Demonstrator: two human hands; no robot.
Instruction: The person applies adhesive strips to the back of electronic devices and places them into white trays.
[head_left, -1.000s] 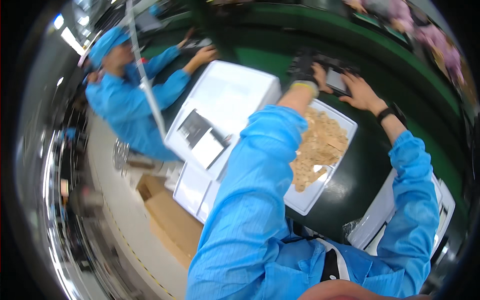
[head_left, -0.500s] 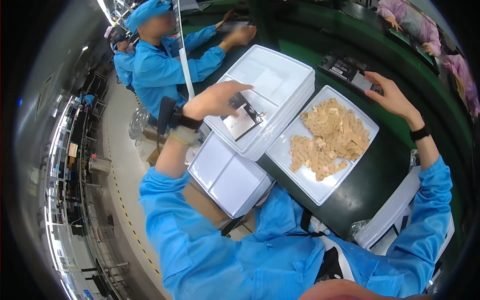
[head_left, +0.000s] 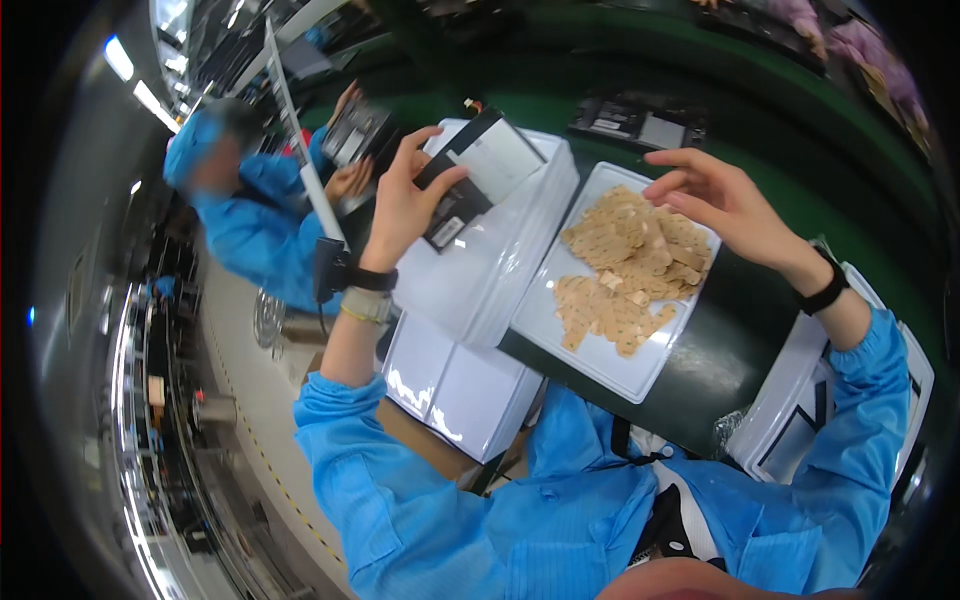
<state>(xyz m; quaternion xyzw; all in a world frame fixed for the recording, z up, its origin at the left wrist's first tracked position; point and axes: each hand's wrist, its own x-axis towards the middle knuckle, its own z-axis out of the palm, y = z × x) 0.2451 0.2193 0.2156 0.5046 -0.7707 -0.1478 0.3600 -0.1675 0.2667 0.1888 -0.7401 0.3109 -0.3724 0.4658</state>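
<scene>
My left hand [head_left: 405, 205] grips a flat black battery pack [head_left: 495, 165] by its edge, thumb on one side. The pack is tilted above the stacked white trays [head_left: 450, 290], and a large pale label and a small connector with wires show on it. Over the far right of a shallow white tray [head_left: 640, 385], my right hand [head_left: 725, 205] hovers with fingers apart and nothing visible in them. Beneath its fingertips lies a heap of tan adhesive-looking strips [head_left: 625, 250] in that tray.
Another flat black pack [head_left: 640, 122] lies on the dark green table beyond the tray. At the left, a co-worker in blue [head_left: 260, 220] handles a black part [head_left: 360, 130]. White trays [head_left: 790, 420] stand by my right forearm; a divided tray [head_left: 455, 385] sits lower left.
My left hand has taken the battery pack up out of the upper white tray. My right hand has moved from beside the far black pack to above the tan strips. The view has shifted.
</scene>
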